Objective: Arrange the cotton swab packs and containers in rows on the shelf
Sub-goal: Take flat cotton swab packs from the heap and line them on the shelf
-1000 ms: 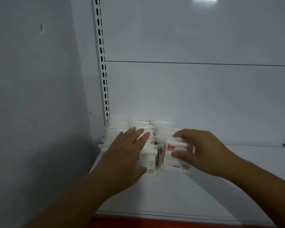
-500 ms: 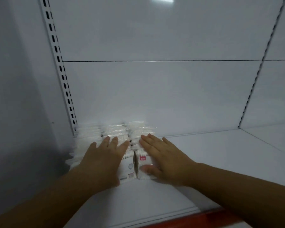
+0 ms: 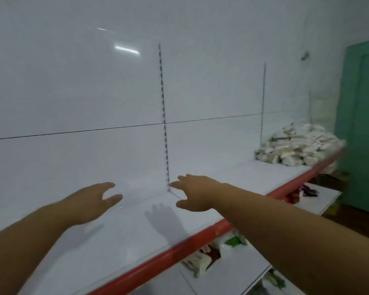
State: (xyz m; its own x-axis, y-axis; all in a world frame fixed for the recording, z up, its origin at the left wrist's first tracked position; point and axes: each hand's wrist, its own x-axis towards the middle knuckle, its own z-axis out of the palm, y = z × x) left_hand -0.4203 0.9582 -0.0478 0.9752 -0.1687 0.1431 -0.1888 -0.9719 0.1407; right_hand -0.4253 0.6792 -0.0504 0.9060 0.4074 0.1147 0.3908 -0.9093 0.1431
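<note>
Nothing is held: the left hand [image 3: 90, 201] and the right hand [image 3: 197, 193] are spread open above the white shelf [image 3: 136, 241]. A fetching step is judged to be in hand, and a reach far to the right is called for next. One heaped pile of cotton swab packs [image 3: 298, 145] is seen at the shelf's far end; its packs are too blurred to be counted.

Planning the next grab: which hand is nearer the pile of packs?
The right hand, open by the slotted post; the pile of packs lies far along the shelf on that side. The left hand, also open, is further away.
</note>
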